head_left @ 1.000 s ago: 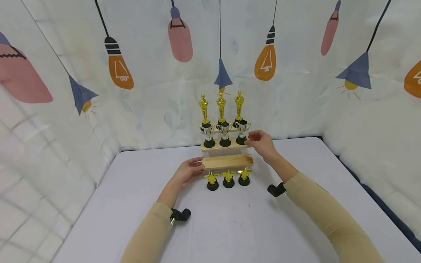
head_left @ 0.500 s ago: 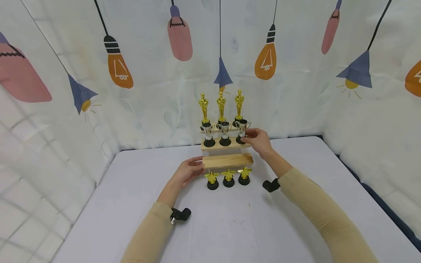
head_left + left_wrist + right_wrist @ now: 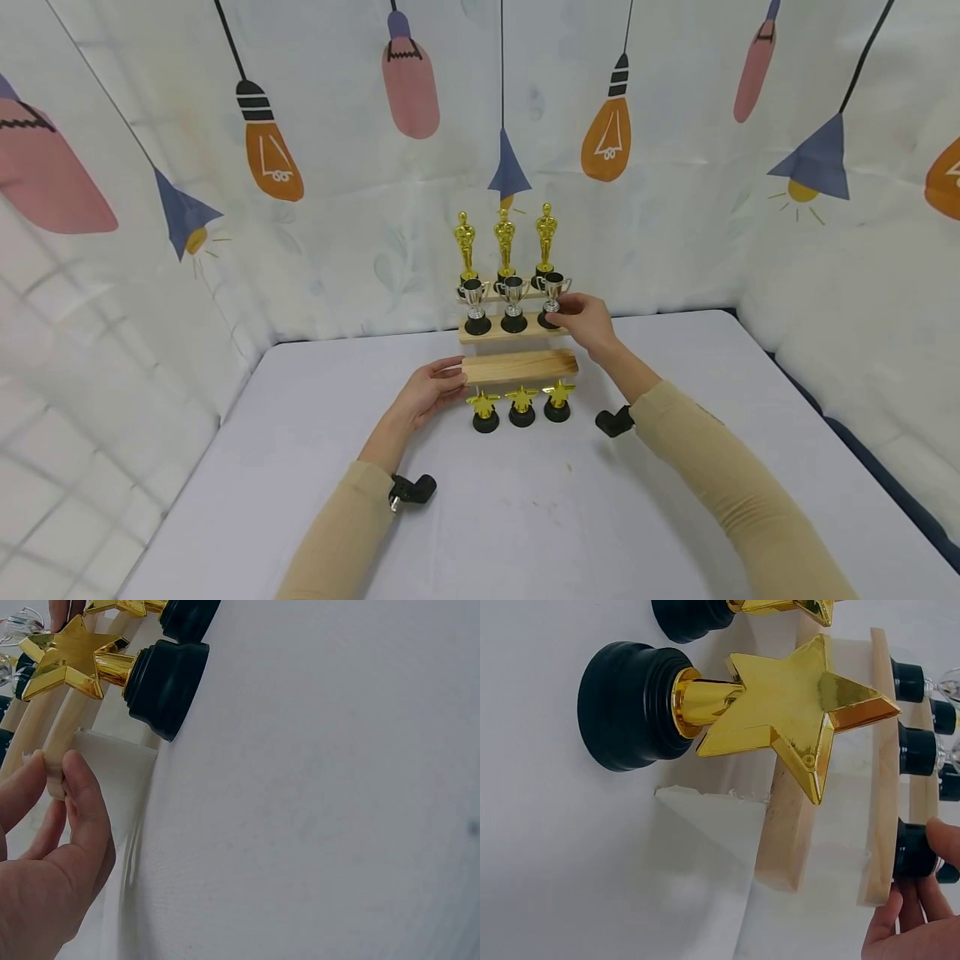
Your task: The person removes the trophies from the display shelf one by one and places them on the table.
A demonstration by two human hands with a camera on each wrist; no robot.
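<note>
Gold statuettes, head view: three, upright on the top shelf; row judged complete.
Silver cups, head view: three, upright on the middle shelf; row full, the rightmost cup held at its base by the right hand.
Front plank, head view: bears no trophy; left hand at its left end.
Star trophies, head view: three, standing on the desk before the plank; none shelved, judged the outstanding item.
Left grip, left wrist view: thumb and fingers curled, pinching the plank's end.
Right grip, right wrist view: thumb against the black base, fingers opposite, nearly closed; base touches the middle shelf, so placement judged near finished.
</note>
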